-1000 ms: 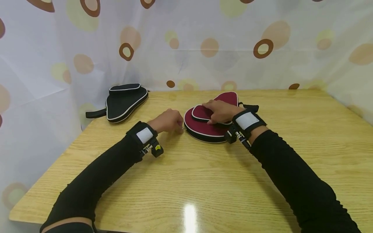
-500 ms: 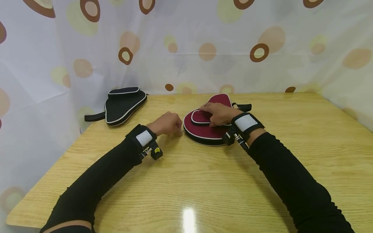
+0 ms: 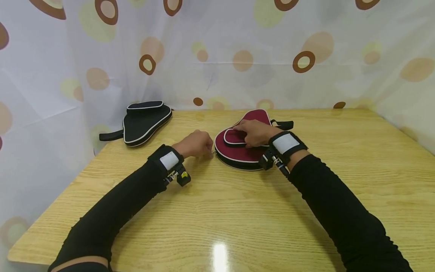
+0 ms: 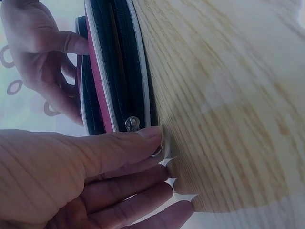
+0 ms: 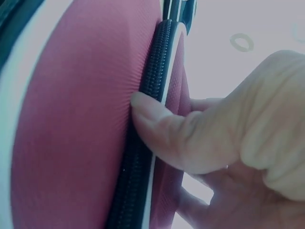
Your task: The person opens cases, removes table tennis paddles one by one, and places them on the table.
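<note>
A dark red table tennis paddle case (image 3: 234,153) with white piping lies on the table, its rounded end toward my left hand. At that end my left hand (image 3: 198,144) pinches the metal zipper pull (image 4: 132,124) between thumb and forefinger. The other left fingers are loosely bent near the tabletop. My right hand (image 3: 258,132) grips the raised pocket (image 3: 234,136) on top of the case, thumb (image 5: 152,112) on the pocket's zippered near edge and fingers over its far side. In the left wrist view the black zipper band (image 4: 114,62) runs along the case's side.
A black case (image 3: 144,122) of the same shape, with a strap (image 3: 111,135), lies at the table's back left. Another strap (image 3: 285,125) sticks out right of the red case. Patterned cloth (image 3: 217,49) hangs behind the wooden table (image 3: 190,219).
The head view has tilted slightly. The red case's strap end has shifted a little left along with my right hand. My left hand keeps its place at the rounded end.
</note>
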{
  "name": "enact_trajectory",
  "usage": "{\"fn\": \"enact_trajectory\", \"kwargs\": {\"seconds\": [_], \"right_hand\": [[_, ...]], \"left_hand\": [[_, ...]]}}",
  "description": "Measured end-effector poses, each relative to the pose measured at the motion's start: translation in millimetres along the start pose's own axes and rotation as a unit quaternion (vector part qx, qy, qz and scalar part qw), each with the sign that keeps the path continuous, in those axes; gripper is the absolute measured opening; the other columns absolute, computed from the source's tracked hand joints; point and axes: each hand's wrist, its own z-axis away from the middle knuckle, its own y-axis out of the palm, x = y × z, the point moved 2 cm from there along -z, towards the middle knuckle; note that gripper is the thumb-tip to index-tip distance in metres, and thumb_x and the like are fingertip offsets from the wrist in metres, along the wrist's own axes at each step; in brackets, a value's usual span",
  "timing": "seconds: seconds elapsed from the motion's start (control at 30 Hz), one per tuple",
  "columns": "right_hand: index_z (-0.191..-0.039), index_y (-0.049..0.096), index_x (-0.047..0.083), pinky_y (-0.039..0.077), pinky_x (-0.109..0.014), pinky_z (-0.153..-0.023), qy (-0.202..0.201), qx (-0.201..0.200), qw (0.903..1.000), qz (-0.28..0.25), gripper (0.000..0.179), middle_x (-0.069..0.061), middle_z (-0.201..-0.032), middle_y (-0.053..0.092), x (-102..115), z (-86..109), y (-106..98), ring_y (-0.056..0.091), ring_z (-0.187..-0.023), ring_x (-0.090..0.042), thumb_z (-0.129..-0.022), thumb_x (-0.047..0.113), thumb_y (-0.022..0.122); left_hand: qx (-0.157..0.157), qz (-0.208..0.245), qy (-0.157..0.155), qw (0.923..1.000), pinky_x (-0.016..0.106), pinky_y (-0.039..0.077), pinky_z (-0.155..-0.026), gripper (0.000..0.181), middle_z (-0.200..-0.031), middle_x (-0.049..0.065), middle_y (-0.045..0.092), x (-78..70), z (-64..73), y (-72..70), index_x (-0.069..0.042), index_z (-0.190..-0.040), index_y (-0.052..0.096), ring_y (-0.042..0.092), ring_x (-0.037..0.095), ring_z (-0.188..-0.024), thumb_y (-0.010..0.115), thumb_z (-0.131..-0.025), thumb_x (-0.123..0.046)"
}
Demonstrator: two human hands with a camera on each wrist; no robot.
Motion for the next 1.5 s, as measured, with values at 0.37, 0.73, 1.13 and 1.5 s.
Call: {"fn": "enact_trajectory", "kwargs": {"seconds": [0.37,0.73,1.13,1.5], "right_hand": [[-0.15,0.047,0.005,0.04,-0.04,-0.086,-0.011,0.014,0.9996,0.023,0.064,-0.025,-0.129,0.05,-1,2.9,-3,0.048,-0.108,-0.032,-0.089,-0.012,0.048],[-0.146,0.055,0.011,0.039,-0.039,-0.081,-0.02,0.002,0.9993,0.032,0.064,-0.025,-0.122,0.053,-2,6.3,-5,0.046,-0.102,-0.031,-0.088,-0.013,0.043],[-0.138,0.064,0.019,0.037,-0.042,-0.084,-0.015,-0.032,0.999,0.027,0.066,-0.026,-0.115,0.053,-5,7.3,-3,0.043,-0.106,-0.037,-0.086,-0.016,0.041],[-0.151,0.049,0.02,0.039,-0.037,-0.075,0.026,-0.02,0.9989,0.035,0.067,-0.024,-0.128,0.04,9,14.0,4,0.044,-0.097,-0.034,-0.09,-0.008,0.046]], "left_hand": [[0.001,-0.001,0.0,1.0,0.025,0.04,-0.062,0.024,-0.066,-0.001,0.061,0.1,-1.2,-0.4,-0.008,-0.068,0.067,0.053,0.014,-0.062,0.076,-0.09,-0.01],[-0.006,0.001,0.0,1.0,0.023,0.037,-0.056,0.021,-0.064,-0.003,0.058,-1.0,0.0,-0.2,-0.005,-0.071,0.069,0.05,0.01,-0.058,0.077,-0.089,-0.01],[-0.005,-0.004,-0.004,1.0,0.023,0.037,-0.056,0.017,-0.065,-0.003,0.059,-3.5,0.2,-1.4,-0.003,-0.075,0.072,0.051,0.011,-0.058,0.077,-0.089,-0.011],[-0.007,-0.021,-0.008,0.9997,0.024,0.038,-0.062,0.018,-0.07,-0.002,0.061,-3.4,-0.1,0.6,-0.005,-0.075,0.072,0.051,0.014,-0.067,0.077,-0.09,-0.014]]}}
